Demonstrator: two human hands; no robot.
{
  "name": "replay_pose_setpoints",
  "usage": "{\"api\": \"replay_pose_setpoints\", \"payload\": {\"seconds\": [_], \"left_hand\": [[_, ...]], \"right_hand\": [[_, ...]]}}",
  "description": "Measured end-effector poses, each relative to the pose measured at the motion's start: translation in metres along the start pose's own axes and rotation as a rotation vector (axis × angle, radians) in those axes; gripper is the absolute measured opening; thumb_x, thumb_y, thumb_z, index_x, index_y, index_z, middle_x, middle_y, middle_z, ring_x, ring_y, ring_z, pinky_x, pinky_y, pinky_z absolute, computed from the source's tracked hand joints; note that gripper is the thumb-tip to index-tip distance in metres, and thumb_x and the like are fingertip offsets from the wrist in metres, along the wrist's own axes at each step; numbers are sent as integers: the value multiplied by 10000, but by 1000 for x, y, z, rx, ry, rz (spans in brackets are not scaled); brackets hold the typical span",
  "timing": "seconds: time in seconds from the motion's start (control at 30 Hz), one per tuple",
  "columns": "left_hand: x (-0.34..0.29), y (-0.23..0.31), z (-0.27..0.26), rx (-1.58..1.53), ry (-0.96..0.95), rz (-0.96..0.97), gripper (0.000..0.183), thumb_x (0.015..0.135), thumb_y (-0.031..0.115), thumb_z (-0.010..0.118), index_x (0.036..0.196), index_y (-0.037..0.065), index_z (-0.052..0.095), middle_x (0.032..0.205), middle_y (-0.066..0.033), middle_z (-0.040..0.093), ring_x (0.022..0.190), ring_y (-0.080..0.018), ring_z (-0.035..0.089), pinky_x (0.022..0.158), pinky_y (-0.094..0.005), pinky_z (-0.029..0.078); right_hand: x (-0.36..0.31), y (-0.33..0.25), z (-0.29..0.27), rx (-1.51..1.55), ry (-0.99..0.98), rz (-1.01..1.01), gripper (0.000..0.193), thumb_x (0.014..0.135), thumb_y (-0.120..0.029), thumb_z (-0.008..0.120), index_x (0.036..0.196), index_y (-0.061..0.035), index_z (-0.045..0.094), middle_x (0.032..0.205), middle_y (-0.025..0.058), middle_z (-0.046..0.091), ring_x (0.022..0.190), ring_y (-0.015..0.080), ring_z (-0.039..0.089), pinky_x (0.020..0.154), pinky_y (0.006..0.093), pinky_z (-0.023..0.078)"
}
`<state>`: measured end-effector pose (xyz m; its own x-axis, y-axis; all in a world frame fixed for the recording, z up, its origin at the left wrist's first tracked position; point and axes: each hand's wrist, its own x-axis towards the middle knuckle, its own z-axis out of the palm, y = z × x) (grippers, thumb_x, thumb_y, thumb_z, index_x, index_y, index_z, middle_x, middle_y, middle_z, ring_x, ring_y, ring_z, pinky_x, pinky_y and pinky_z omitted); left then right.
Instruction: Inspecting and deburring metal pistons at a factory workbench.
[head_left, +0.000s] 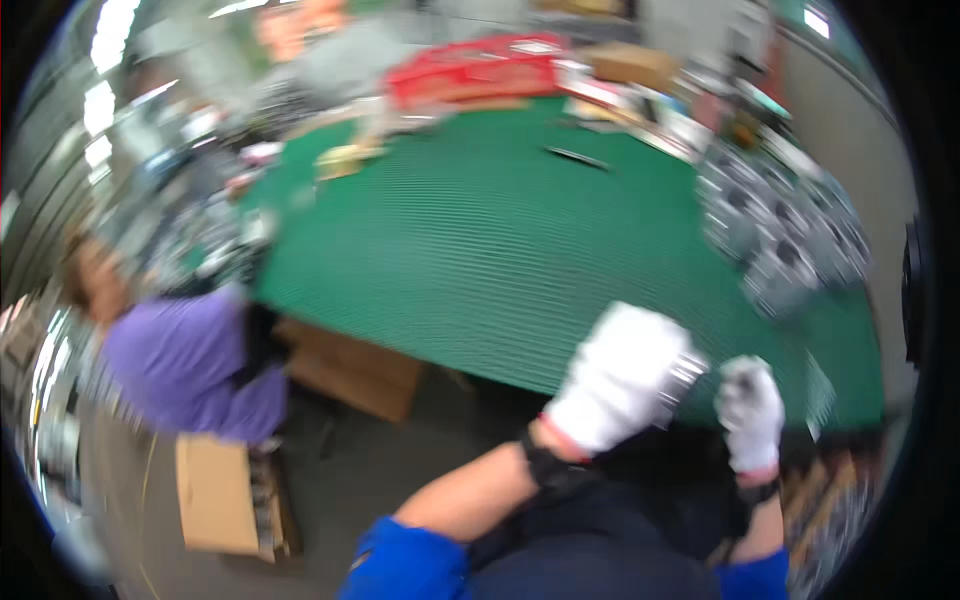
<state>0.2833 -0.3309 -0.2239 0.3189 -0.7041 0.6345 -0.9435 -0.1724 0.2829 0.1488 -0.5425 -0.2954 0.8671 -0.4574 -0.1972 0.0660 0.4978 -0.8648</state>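
Observation:
My left hand [625, 378], in a white knit glove with a dark band at the wrist, is closed around a silver-grey metal part [683, 382] over the near edge of the green table mat [450, 240]. Most of that part is hidden by the glove. To its right my right hand [752, 408], gloved the same way, has its fingers curled in. Blur hides whether anything is between them. The two hands are apart. Several grey metal castings with round openings [785, 232] stand grouped on the mat beyond my right hand.
A dark slim tool [577, 158] lies on the far part of the mat. Behind it are a red crate [475, 72] and a brown cardboard box [632, 64]. At the left sits a person in purple [190, 360], near an open carton [215, 495] on the floor.

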Motion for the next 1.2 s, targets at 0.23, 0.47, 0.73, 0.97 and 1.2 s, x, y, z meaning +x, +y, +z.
{"api": "replay_pose_setpoints", "payload": {"seconds": [0.23, 0.47, 0.73, 0.97, 1.2], "left_hand": [[14, -7, 11, 240, -29, 76, 527, 582, 25, 682, 1109, 8, 660, 1071, -170, 674, 991, -376, 652, 911, -439, 524], [9, 0, 21, 261, -72, 81, 511, 605, 61, 696, 1111, 4, 661, 1079, -164, 678, 1009, -374, 655, 930, -443, 522], [48, -12, 23, 204, -244, 4, 350, 710, 39, 652, 1057, 75, 669, 1057, -120, 696, 971, -358, 666, 849, -427, 530], [116, -38, 30, 329, -809, -156, 331, 778, 93, 647, 1108, 99, 674, 970, -147, 708, 930, -356, 679, 810, -419, 547], [85, -55, 16, -29, -530, -185, 455, 806, 47, 639, 1260, 73, 619, 1191, -154, 678, 1085, -289, 671, 929, -379, 541]], "right_hand": [[-25, -24, 25, -1069, -242, -687, 126, 876, -152, 633, 850, -45, 696, 800, 123, 679, 695, 286, 663, 611, 374, 527], [-10, -24, 43, -1169, -242, -675, 171, 871, -237, 670, 803, -80, 683, 701, 90, 627, 634, 270, 640, 566, 374, 506], [4, -33, 41, -1313, -291, -714, 304, 893, -301, 644, 669, -105, 582, 596, 72, 580, 513, 265, 603, 475, 378, 482], [15, -56, 41, -1635, -411, -742, 324, 885, -314, 643, 649, -104, 574, 585, 79, 585, 511, 269, 612, 481, 373, 494], [4, -86, 22, -1701, -831, -309, 268, 902, -267, 588, 742, -73, 682, 672, 107, 634, 581, 310, 624, 579, 399, 528]]}}
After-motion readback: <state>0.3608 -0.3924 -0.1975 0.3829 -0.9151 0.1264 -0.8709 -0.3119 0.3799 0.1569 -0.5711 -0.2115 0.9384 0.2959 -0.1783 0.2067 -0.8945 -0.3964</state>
